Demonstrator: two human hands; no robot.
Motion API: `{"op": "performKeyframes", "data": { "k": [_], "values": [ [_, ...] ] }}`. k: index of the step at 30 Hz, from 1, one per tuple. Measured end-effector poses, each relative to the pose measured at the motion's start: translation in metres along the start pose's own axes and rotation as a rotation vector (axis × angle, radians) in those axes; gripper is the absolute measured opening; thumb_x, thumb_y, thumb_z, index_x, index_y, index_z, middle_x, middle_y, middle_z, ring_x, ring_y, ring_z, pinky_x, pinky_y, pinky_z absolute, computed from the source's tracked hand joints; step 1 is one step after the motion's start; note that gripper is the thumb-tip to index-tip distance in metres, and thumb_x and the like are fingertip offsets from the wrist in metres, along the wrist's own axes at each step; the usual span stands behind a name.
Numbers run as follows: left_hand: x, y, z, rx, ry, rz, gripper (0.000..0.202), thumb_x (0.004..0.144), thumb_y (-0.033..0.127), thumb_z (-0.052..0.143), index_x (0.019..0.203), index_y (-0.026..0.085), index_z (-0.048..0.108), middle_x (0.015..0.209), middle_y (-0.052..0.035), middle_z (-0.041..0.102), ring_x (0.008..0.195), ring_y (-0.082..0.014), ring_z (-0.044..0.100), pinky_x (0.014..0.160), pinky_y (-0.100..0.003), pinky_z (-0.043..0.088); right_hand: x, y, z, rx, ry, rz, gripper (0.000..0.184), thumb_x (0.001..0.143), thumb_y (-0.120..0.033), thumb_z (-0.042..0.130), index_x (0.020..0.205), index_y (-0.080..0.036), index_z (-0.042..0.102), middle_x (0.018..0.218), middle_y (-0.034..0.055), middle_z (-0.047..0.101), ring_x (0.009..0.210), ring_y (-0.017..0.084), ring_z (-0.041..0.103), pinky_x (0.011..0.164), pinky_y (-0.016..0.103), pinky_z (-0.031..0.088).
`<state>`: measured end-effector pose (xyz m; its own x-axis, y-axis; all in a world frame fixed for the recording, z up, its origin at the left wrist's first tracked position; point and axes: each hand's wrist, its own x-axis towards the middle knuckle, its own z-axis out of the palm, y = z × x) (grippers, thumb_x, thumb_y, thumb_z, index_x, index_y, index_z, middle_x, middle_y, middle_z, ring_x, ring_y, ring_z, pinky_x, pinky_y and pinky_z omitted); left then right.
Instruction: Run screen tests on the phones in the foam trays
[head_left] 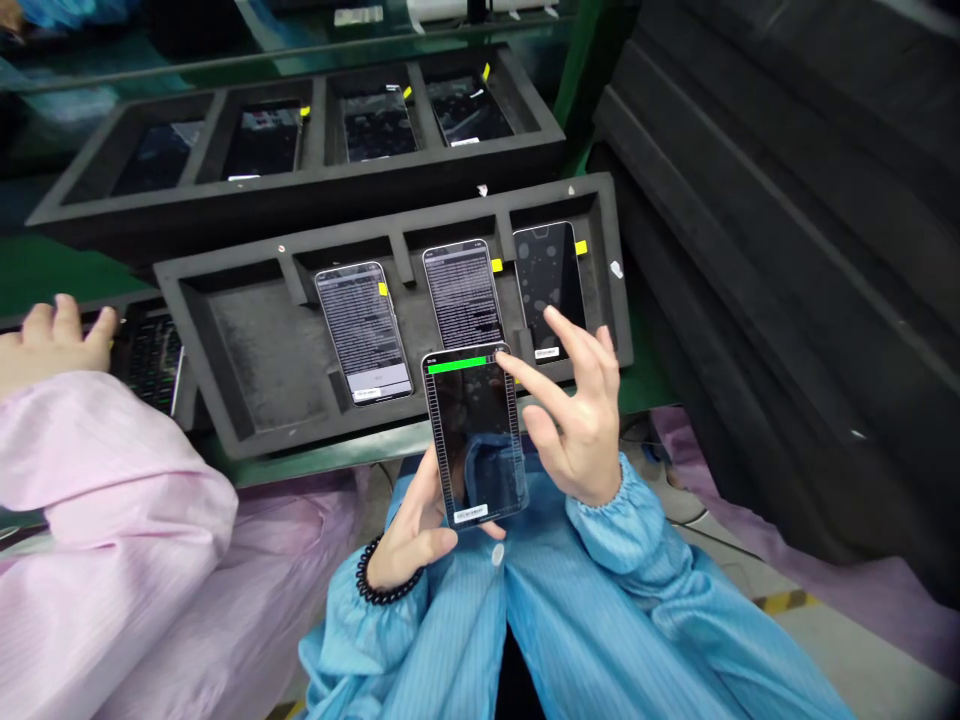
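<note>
My left hand (416,530) grips a smartphone (480,440) from below, in front of my blue smock. A green bar runs along the top of its dark screen, small boxes line both sides, and a white label sits at the bottom. With fingers apart, my right hand (577,410) reaches over the phone; its index fingertip is at the screen's upper right corner. Just beyond lies a black foam tray (262,437). It holds a phone with lines of text (364,335), a second text-filled phone (463,295) and a dark-screened phone (547,275), each with a yellow tab.
Behind stands another foam tray (450,165) with several phones. Large black foam pieces (750,250) are stacked at right. At left, a co-worker's hand (60,340) in a pink sleeve (112,480) rests near another tray's phone (150,350).
</note>
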<state>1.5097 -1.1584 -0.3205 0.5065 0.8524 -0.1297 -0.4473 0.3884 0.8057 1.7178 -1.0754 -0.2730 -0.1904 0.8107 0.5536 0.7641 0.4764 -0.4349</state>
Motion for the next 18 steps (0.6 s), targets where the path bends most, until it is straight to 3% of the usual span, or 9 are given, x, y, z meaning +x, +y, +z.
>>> {"op": "performKeyframes", "data": {
  "k": [4, 11, 18],
  "values": [
    [0.000, 0.003, 0.001, -0.012, 0.023, 0.003, 0.100, 0.088, 0.041, 0.067, 0.162, 0.030, 0.002, 0.120, -0.0124, 0.070, 0.088, -0.0271, 0.076, 0.080, -0.040, 0.062, 0.000, 0.005, -0.002, -0.022, 0.048, 0.040, 0.042, 0.104, -0.038, 0.036, 0.134, -0.031, 0.066, 0.161, 0.0033, 0.040, 0.143, 0.033, 0.045, 0.124, 0.060, 0.027],
    [0.002, 0.007, 0.003, -0.033, 0.035, 0.039, 0.092, 0.087, 0.042, 0.067, 0.161, 0.037, 0.012, 0.137, -0.0118, 0.062, 0.085, -0.0256, 0.076, 0.076, -0.040, 0.065, -0.010, 0.006, -0.001, 0.011, 0.025, -0.087, 0.041, 0.105, -0.038, 0.036, 0.128, -0.030, 0.069, 0.159, 0.0035, 0.043, 0.137, 0.029, 0.049, 0.124, 0.060, 0.027],
    [0.008, 0.009, -0.003, -0.062, 0.102, 0.071, 0.083, 0.083, 0.041, 0.064, 0.157, 0.036, 0.025, 0.141, -0.0098, 0.059, 0.082, -0.0255, 0.075, 0.070, -0.041, 0.064, -0.038, 0.005, -0.009, 0.107, 0.002, -0.250, 0.042, 0.105, -0.032, 0.035, 0.107, -0.021, 0.076, 0.136, 0.0103, 0.065, 0.120, 0.022, 0.060, 0.122, 0.052, 0.033]
  ]
}}
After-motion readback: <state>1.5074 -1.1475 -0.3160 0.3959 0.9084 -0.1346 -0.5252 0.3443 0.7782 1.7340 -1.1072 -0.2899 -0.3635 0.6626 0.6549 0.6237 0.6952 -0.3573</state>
